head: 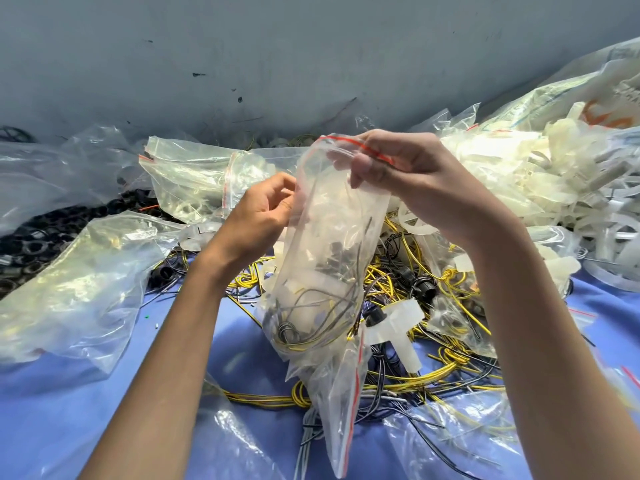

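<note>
Clearly the right hand (408,181) is closed tight, thumb and fingers pinching the mouth of the zip bag (322,271) at its red seal strip (346,142), likely so the wires and small parts inside settle to the bottom. Lower down, the left hand (259,216) curls onto the bag's side edge, steadying it. The bag hangs upright above the loose wires (433,368) on the blue counter (104,427).

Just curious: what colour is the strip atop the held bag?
Red strip on the clear bag; the head view shows it.
</note>
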The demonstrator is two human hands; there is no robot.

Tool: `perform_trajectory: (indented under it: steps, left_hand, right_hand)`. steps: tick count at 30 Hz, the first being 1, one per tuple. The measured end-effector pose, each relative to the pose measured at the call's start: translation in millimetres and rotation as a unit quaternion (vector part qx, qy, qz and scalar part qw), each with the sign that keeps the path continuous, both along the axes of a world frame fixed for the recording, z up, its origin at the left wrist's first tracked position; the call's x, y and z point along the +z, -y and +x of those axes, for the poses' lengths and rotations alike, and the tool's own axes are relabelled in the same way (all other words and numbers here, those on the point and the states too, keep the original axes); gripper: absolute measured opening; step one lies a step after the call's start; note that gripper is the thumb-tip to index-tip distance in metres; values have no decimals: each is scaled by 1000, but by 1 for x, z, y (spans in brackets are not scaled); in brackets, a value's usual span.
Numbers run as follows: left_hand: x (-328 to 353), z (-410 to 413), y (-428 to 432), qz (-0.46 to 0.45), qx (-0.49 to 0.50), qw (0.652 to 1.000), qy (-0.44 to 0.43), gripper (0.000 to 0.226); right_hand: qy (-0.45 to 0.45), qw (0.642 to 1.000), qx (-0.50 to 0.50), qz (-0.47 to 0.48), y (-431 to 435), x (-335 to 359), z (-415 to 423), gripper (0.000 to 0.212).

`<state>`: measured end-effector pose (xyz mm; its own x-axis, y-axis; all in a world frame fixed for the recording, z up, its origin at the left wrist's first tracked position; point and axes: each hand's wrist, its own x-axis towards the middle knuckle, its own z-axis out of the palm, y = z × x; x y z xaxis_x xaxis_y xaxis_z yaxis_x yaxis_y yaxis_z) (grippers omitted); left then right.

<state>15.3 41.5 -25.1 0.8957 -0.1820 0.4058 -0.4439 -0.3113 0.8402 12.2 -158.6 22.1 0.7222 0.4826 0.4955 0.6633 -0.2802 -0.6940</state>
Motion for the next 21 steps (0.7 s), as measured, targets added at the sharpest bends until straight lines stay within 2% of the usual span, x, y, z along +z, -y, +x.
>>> perform_trajectory:
  steps: [3,6,8,10,13,16,19,21]
  left_hand:
    - [0,2,1,-20,78,996,24,19]
    - [19,-2,-1,-53,207,961,175,21]
    - [38,-9,-4,-70,246,923,288,19]
    - [51,-18,-6,-47,262,897,354,17]
    - [58,-22,-12,50,271,898,343,18]
    - [56,-22,-25,135,256,905,312,30]
    - [55,-23,-44,171,242,914,276,24]
    - [54,-24,-53,155,206,942,214,20]
  right_hand:
    - [16,999,-30,-24,6,1,-1,17]
    - [53,995,-78,8,6,1,0,7]
    - [90,988,-108,58,3,2,3,15]
    - [112,981,-139,77,3,3,6,17]
    - [65,982,-161,77,7,3,8,8]
    - [50,979,-174,94,12,1,9,11]
    - [58,976,-182,106,13,2,9,10]
    - [53,977,-178,103,12,2,9,11]
